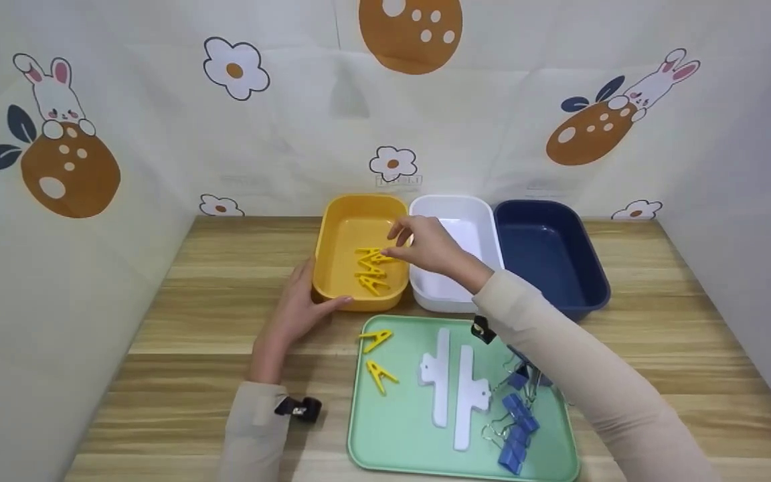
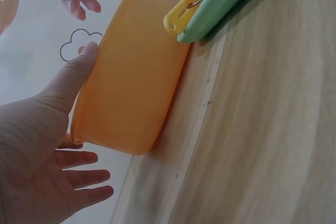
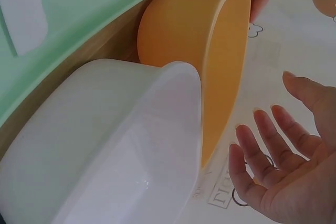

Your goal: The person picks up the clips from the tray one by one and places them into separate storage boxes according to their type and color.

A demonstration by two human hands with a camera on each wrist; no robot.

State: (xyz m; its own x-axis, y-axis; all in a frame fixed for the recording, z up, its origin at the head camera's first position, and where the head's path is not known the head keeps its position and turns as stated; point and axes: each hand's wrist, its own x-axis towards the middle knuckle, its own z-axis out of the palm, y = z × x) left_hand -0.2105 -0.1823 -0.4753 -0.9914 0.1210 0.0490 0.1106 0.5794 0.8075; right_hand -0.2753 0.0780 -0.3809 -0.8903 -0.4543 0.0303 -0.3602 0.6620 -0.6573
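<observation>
My left hand (image 1: 299,306) touches the near left corner of a yellow bin (image 1: 361,305). Its thumb (image 2: 84,64) lies at the rim and the fingers stand straight and spread in the left wrist view. Over the bin's right side is my right hand (image 1: 429,246). The right wrist view shows this hand (image 3: 286,163) with loosely bent fingers and nothing in it. Several yellow clothespins (image 1: 373,284) lie in the bin below it. Two more, an upper clothespin (image 1: 377,340) and a lower clothespin (image 1: 381,376), lie at the left of a green tray (image 1: 392,438).
Right of the yellow bin stand a white bin (image 1: 449,304) and a dark blue bin (image 1: 549,258). The tray also bears two long white clips (image 1: 464,402) and several blue binder clips (image 1: 516,445). A patterned cloth wall (image 1: 298,134) rises behind the wooden table (image 1: 211,268).
</observation>
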